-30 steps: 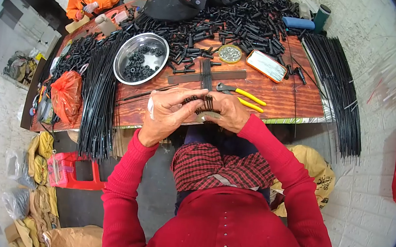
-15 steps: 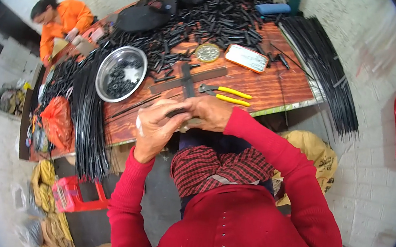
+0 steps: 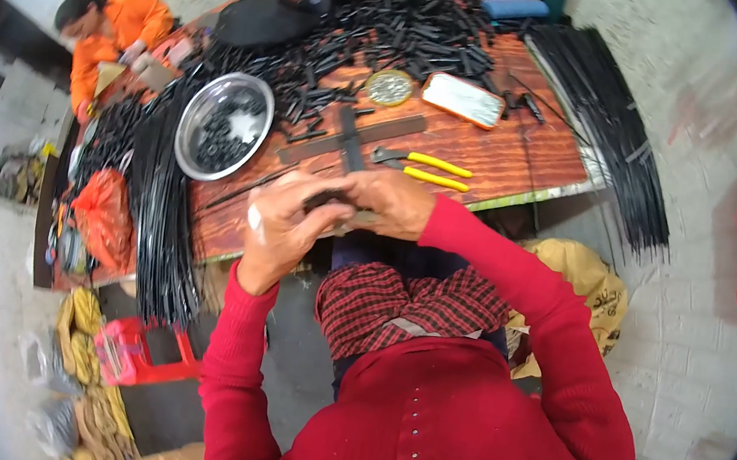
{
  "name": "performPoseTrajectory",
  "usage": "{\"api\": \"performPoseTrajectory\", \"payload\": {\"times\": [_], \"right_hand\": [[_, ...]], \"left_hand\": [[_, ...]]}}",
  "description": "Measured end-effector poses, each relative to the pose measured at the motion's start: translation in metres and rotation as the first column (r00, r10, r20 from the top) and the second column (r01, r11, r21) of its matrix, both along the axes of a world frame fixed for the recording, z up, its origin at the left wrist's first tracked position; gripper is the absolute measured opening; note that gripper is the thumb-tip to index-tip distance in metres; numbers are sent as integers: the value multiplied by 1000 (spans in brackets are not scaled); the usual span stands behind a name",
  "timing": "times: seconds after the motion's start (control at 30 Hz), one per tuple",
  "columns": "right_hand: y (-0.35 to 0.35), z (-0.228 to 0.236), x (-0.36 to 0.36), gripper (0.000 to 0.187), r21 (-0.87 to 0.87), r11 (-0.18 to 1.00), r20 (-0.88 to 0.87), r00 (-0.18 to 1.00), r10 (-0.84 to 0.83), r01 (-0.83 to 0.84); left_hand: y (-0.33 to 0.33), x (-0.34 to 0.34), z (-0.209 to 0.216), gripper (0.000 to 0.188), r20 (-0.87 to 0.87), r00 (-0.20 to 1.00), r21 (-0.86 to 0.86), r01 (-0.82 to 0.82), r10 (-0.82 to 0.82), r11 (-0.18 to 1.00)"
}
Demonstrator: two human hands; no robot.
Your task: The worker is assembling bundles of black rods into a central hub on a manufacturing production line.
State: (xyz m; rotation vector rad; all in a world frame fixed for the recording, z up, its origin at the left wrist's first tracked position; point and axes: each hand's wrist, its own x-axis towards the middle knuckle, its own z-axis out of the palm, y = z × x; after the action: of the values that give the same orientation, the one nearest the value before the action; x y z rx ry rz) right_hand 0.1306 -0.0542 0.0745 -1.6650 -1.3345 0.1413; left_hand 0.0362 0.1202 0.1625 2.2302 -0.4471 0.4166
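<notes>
My left hand [image 3: 281, 220] and my right hand [image 3: 395, 206] meet at the table's near edge. Between the left thumb and fingers is a small dark piece [image 3: 326, 197], mostly covered, its kind unclear. The right fingers curl in against its other end. Just beyond my hands, a flat black strip [image 3: 350, 138] lies across a brown bar [image 3: 394, 131] on the table. To their right rest cutting pliers [image 3: 437, 171] with yellow handles. A steel bowl [image 3: 183, 137] holding small black rings stands farther left.
Short black tubular parts [image 3: 413, 31] are heaped over the far table. Long black rods lie in bundles at the left [image 3: 163, 250] and right [image 3: 609, 136]. A round tin [image 3: 389, 88] and a white tray [image 3: 463, 100] stand mid-table. A person in orange [image 3: 136, 18] sits far left.
Both hands stay together at the table edge. My left hand has shifted slightly up and left, with its thumb and fingers farther apart around the dark piece. The view has tilted a little.
</notes>
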Motion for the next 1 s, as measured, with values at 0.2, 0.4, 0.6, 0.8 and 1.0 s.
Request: {"api": "performPoseTrajectory", "payload": {"times": [0.2, 0.4, 0.6, 0.8, 1.0], "right_hand": [[2, 3, -2, 43, -92, 994, -229, 973, 33, -56], [-2, 11, 4, 51, -165, 982, -183, 982, 55, -86], [-17, 23, 15, 37, -277, 958, -4, 997, 73, -71], [-77, -24, 129, 21, -311, 632, 402, 701, -589, 709], [-101, -48, 176, 13, -341, 420, 537, 541, -647, 841]], "left_hand": [[3, -1, -7, 25, -31, 1000, -84, -7, 5, 996], [-2, 2, -10, 22, -15, 1000, -122, -8, 7, 992], [-3, 0, -8, 20, -37, 998, -189, -52, 46, 981], [-5, 1, -5, 22, -60, 997, -189, -48, 37, 981], [-8, 5, -7, 22, -64, 998, -212, -13, -1, 977]]}}
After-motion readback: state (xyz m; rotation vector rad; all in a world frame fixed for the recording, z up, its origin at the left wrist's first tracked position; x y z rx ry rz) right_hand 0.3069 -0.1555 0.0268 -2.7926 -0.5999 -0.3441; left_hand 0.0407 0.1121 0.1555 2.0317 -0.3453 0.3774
